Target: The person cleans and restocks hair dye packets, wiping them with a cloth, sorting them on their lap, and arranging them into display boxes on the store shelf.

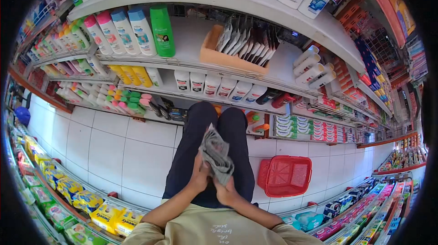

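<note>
A crumpled grey patterned cloth (216, 153) is bunched up above my lap, between my knees. My left hand (200, 175) is closed around its lower left side. My right hand (224, 191) grips the cloth from below on the right. Folds of the cloth hide some of the fingers on both hands. In front of my knees stands a shelf (187, 59) with a green shampoo bottle (162, 30) and an orange-brown box (211, 44) of upright sachets.
A red plastic basket (286, 176) rests on the white tiled floor (148, 154) to my right. White bottles (212, 85) line the lower shelf, and toothpaste boxes (286, 126) are stacked to its right. Behind me, yellow packs (107, 214) fill another shelf.
</note>
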